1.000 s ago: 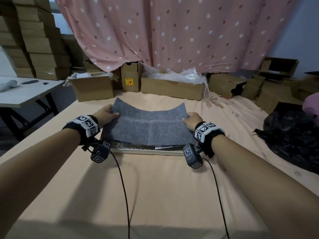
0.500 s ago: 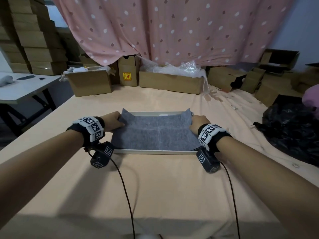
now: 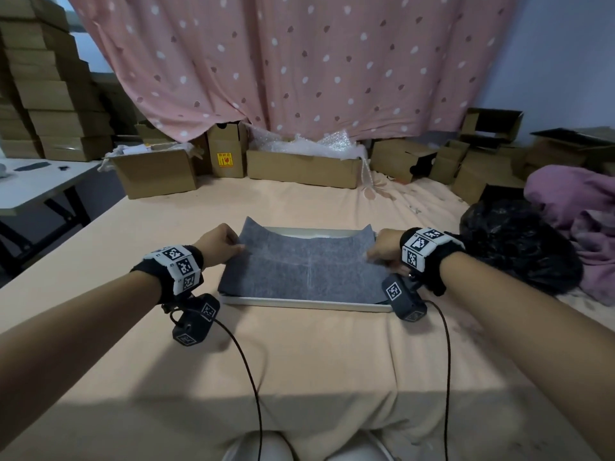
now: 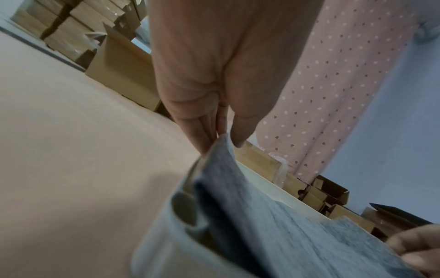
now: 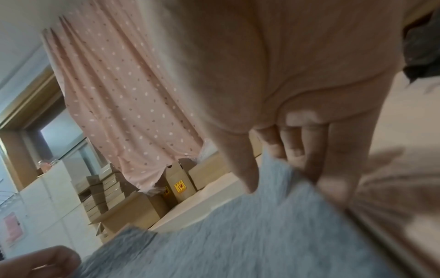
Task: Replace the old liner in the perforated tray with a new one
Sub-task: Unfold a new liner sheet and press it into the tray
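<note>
A grey felt liner [image 3: 306,267] lies spread over a white shallow tray [image 3: 309,305] in the middle of the peach-covered bed. Its two far corners curl up above the tray's far rim [image 3: 316,231]. My left hand [image 3: 221,242] pinches the liner's left edge between thumb and fingers; the left wrist view shows the same grey liner [image 4: 250,197] under the left hand [image 4: 221,139]. At the liner's right edge my right hand [image 3: 382,249] pinches it too, and the right wrist view has that right hand [image 5: 278,167] on the grey liner [image 5: 238,235]. The tray's perforated floor is hidden.
Cardboard boxes [image 3: 303,166] line the far edge of the bed under a pink dotted curtain [image 3: 283,61]. A black plastic bag [image 3: 519,244] and purple cloth [image 3: 575,201] lie to the right. A white table [image 3: 36,181] stands at left. Camera cables trail toward me.
The liner was held raised and arched above the tray, then came down into it. Both hands shifted slightly along its side edges and still pinch it.
</note>
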A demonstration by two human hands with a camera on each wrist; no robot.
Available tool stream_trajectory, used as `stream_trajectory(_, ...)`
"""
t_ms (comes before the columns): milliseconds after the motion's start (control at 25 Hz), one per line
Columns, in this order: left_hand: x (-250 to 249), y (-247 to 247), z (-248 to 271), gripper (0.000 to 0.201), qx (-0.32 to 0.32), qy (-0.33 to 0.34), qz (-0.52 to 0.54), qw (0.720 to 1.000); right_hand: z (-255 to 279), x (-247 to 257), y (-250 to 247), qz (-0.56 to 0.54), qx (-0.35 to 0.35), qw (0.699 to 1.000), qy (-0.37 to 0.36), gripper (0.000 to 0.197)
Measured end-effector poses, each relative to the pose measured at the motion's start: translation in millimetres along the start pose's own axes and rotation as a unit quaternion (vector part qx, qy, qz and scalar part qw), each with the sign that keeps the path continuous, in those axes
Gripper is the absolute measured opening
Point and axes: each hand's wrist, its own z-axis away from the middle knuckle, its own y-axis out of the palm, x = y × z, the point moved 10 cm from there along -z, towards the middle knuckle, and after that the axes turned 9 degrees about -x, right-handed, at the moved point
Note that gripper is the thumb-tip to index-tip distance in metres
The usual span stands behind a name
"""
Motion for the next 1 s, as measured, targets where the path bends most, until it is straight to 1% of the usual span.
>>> stream_trajectory(40, 2.5, -5.0, -0.2, 0.026, -0.005, -0.009, 0.012, 1.0, 1.2, -4.3, -7.6, -0.032, 0.005, 0.999, 0.019, 0.012)
stream_trajectory(80, 5.6, -8.9, -0.5, 0.025, -0.007, -0.014, 0.023, 1.0, 4.7, -9.4, -13.4, -0.047, 0.014, 0.998, 0.037, 0.016)
stream_trajectory(120, 6.8, -10.6, 1.9, 0.025, 0.002, -0.021, 0.01, 1.0, 6.8, -15.8, -18.3, -0.05, 0.017, 0.998, 0.046, 0.016)
stream_trajectory(160, 9.6, -10.5, 5.8, 0.026, 0.018, -0.032, -0.009, 0.999, 10.2, -21.2, -21.6, -0.043, 0.019, 0.998, 0.048, 0.013)
stream_trajectory(200, 13.7, -8.0, 10.9, 0.028, 0.047, -0.054, -0.031, 0.997, 15.3, -25.8, -20.5, -0.029, 0.03, 0.998, 0.048, 0.009)
stream_trajectory(240, 18.0, -3.2, 16.9, 0.028, 0.081, -0.076, -0.038, 0.993, 18.8, -31.3, -14.6, -0.015, 0.052, 0.997, 0.048, 0.011)
stream_trajectory(320, 18.0, 5.9, 32.9, 0.022, 0.143, -0.103, -0.041, 0.984, 22.8, -42.3, -0.3, 0.004, 0.101, 0.993, 0.057, 0.03)
stream_trajectory(360, 16.6, 6.7, 36.2, 0.022, 0.152, -0.1, -0.059, 0.982, 26.1, -44.0, 3.7, 0.004, 0.116, 0.992, 0.057, 0.034)
stream_trajectory(440, 16.7, 4.7, 39.3, 0.026, 0.158, -0.088, -0.096, 0.979, 33.2, -42.4, 3.8, -0.002, 0.123, 0.991, 0.054, 0.027)
stream_trajectory(480, 17.0, 3.1, 43.0, 0.025, 0.168, -0.091, -0.095, 0.977, 44.4, -39.4, 1.8, -0.01, 0.13, 0.99, 0.056, 0.022)
stream_trajectory(600, 22.6, 0.7, 62.2, 0.021, 0.21, -0.101, -0.099, 0.967, 72.6, -42.7, 9.7, -0.055, 0.188, 0.979, 0.064, 0.007)
stream_trajectory(680, 28.3, 3.6, 76.5, 0.024, 0.229, -0.097, -0.114, 0.962, 83.9, -51.4, 18.1, -0.066, 0.204, 0.974, 0.075, 0.004)
stream_trajectory(760, 29.7, 5.6, 85.7, 0.022, 0.24, -0.089, -0.123, 0.959, 91.9, -52.7, 21.1, -0.059, 0.198, 0.976, 0.073, 0.01)
stream_trajectory(800, 25.9, 5.1, 86.7, 0.02, 0.242, -0.082, -0.123, 0.959, 92.4, -50.5, 15.9, -0.047, 0.179, 0.98, 0.068, 0.014)
stream_trajectory(840, 17.2, 0.7, 84.8, 0.022, 0.235, -0.059, -0.139, 0.96, 88.8, -44.9, 8.0, -0.029, 0.15, 0.987, 0.049, 0.018)
stream_trajectory(880, 5.5, -8.6, 76.7, 0.027, 0.213, -0.013, -0.179, 0.961, 86.4, -34.7, -4.2, 0.008, 0.113, 0.993, 0.014, 0.024)
stream_trajectory(920, -9.3, -18.1, 71.0, 0.035, 0.186, 0.047, -0.233, 0.953, 82.0, -22.8, -18.8, 0.061, 0.072, 0.995, -0.032, 0.035)
stream_trajectory(960, -24.8, -23.7, 68.5, 0.044, 0.164, 0.109, -0.279, 0.94, 82.8, -8.8, -30.4, 0.124, 0.04, 0.988, -0.079, 0.048)
stream_trajectory(1000, -32.4, -22.0, 68.5, 0.053, 0.167, 0.147, -0.309, 0.925, 84.0, 2.9, -34.9, 0.181, 0.022, 0.976, -0.122, 0.061)
